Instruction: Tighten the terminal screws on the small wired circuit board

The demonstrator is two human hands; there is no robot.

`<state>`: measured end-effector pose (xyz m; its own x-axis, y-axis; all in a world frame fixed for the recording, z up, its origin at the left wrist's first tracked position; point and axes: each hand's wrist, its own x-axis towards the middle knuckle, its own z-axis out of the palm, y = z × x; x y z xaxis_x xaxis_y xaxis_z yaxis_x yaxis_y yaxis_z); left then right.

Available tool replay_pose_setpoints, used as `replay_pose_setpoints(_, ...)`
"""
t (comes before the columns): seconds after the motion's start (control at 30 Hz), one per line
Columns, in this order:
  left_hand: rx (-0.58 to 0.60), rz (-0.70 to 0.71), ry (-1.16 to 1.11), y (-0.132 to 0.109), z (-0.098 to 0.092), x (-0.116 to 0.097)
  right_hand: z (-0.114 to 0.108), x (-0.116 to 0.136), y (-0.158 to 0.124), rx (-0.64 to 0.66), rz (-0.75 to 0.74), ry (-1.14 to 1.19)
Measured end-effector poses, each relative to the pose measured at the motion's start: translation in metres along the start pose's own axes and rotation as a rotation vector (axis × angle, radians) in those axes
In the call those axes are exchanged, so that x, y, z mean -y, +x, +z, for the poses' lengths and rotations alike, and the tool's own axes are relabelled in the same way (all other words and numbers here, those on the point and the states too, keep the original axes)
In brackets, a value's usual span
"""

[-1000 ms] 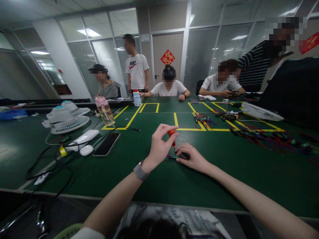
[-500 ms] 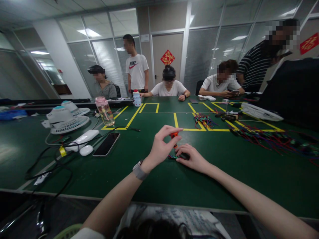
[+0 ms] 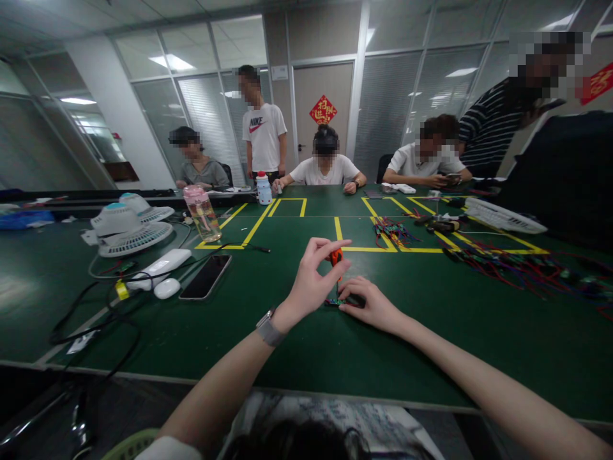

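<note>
My left hand (image 3: 313, 278) is closed around the top of an orange and black screwdriver (image 3: 338, 259), held upright with its shaft pointing down. The tip meets a small green circuit board (image 3: 334, 303) lying on the green table (image 3: 268, 358). My right hand (image 3: 366, 299) rests on the table and pinches the right end of that board. Part of the board and something dark under the right palm are hidden by the fingers.
A phone (image 3: 205, 277), a white mouse-like case (image 3: 167, 289), white fans (image 3: 127, 233) and black cables lie to the left. A pink-lidded bottle (image 3: 203, 214) stands behind. Wired boards (image 3: 395, 232) lie at right. Several people sit or stand across the table.
The screwdriver's handle has turned a little in my left fingers, which have shifted slightly. My right hand stays on the board in nearly the same place.
</note>
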<state>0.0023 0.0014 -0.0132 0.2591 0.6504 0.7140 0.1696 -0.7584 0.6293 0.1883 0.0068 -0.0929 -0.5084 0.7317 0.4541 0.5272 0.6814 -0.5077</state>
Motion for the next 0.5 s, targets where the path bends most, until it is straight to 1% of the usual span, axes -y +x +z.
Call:
replay_pose_setpoints(0.1, 0.04, -0.004, -0.082, -0.0004, 0.001, 0.0026, -0.0001, 0.0002, 0.0001, -0.002, 0.001, -0.004)
replay_pose_setpoints(0.2, 0.019, -0.007, -0.141, -0.0011, 0.0031, 0.0044, -0.0006, 0.001, 0.0002, 0.001, 0.004, -0.007)
replay_pose_setpoints(0.27, -0.028, -0.007, -0.118, -0.0011, 0.0034, 0.004, -0.0008, 0.0014, 0.0001, 0.002, 0.008, -0.009)
replay_pose_setpoints(0.4, -0.133, -0.003, 0.035, -0.0001, 0.0005, 0.0023, -0.0007, 0.0019, 0.0001, -0.002, 0.018, -0.013)
replay_pose_setpoints(0.43, -0.137, -0.01, 0.056, 0.0002, -0.0002, 0.0023, -0.0007, 0.002, 0.0001, -0.003, 0.021, -0.013)
replay_pose_setpoints(0.5, -0.103, -0.018, 0.032, 0.0007, -0.0008, 0.003, -0.0006, 0.0022, 0.0001, -0.001, 0.022, -0.012)
